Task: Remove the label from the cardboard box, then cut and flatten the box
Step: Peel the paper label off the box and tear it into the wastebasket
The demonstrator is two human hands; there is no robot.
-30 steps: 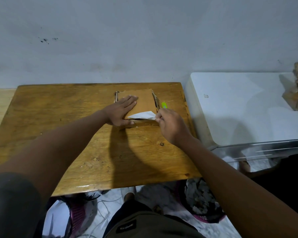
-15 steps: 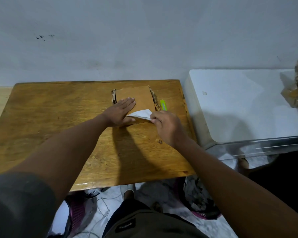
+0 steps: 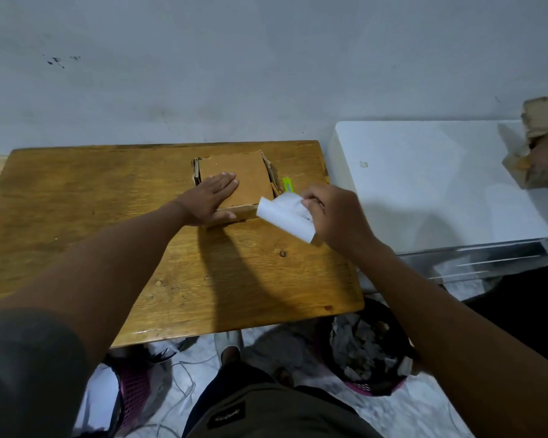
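Observation:
A small brown cardboard box (image 3: pixel 247 175) lies flat on the wooden table (image 3: pixel 76 200) near its far right side. My left hand (image 3: pixel 211 196) presses flat on the box's left part, fingers straight. My right hand (image 3: pixel 332 213) pinches a white label (image 3: pixel 285 214), which hangs free just off the box's near right corner. A green-yellow cutter (image 3: pixel 288 184) lies on the table right of the box, partly hidden behind the label.
A white appliance top (image 3: pixel 431 181) adjoins the table on the right, with cardboard pieces (image 3: pixel 538 121) at its far right edge. A dark bin with paper scraps (image 3: pixel 366 349) stands on the floor below the table's right corner. A wall rises behind.
My right hand has pulled the white label off the box's top, toward the right and nearer me. The left hand stays pressed on the box.

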